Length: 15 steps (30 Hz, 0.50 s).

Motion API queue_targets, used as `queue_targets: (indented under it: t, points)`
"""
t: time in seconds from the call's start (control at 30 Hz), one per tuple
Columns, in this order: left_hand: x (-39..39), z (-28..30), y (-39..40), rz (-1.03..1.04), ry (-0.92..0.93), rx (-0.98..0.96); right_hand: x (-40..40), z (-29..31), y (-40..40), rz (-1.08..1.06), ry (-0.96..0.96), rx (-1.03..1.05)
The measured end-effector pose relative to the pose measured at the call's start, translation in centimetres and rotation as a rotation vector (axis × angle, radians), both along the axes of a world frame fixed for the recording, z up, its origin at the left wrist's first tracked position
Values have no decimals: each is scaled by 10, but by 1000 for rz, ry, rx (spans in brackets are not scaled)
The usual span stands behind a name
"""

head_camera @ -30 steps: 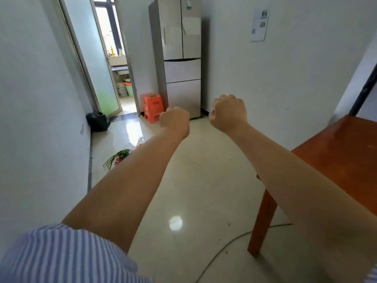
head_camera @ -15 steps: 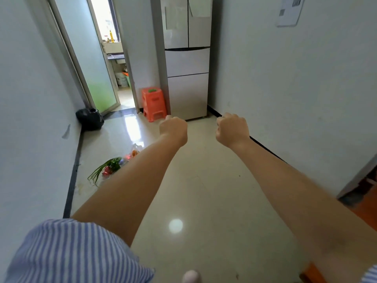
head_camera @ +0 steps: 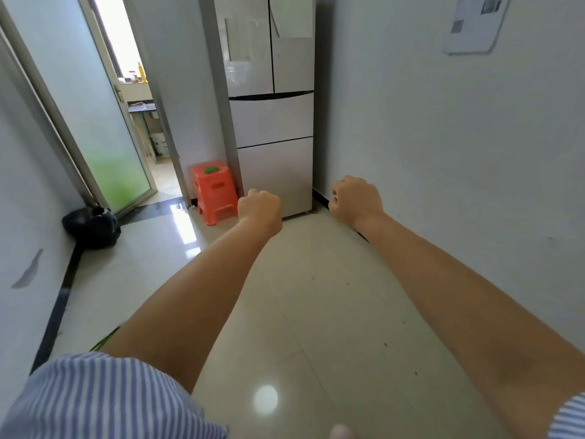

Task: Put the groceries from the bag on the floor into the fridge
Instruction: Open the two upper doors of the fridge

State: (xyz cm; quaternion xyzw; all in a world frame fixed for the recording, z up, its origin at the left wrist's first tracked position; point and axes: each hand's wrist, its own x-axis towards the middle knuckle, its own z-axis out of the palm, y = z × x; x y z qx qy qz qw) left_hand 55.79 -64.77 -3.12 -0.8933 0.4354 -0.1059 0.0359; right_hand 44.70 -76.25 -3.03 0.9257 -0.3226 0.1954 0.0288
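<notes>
The silver fridge [head_camera: 272,122] stands at the far end of the hallway against the right wall, with all its doors and drawers closed. Both my arms reach forward. My left hand [head_camera: 259,208] is a closed fist holding nothing, in front of the fridge's lowest drawer. My right hand [head_camera: 356,199] is also a closed, empty fist, near the fridge's right bottom corner. Of the grocery bag only a few green stalks [head_camera: 106,341] show on the floor, beside my left forearm; the rest is hidden behind that arm and my striped sleeve.
An orange plastic stool [head_camera: 213,191] stands left of the fridge. A black rubbish bag [head_camera: 91,226] lies by the left wall. A frosted glass door [head_camera: 104,131] opens on a room behind. White walls line both sides, with glossy tiled floor [head_camera: 316,312] between.
I have walked forward down the hallway; the fridge is nearer. The wooden table has left view on the right. The grocery bag has slid down behind my left arm. Both fists stay closed.
</notes>
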Motion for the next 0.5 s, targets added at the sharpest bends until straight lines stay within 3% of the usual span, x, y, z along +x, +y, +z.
queue_targets:
  t: [0.5]
  points:
    - [345,0,-340,152,8,-41,349,7,-379,85,-83,82]
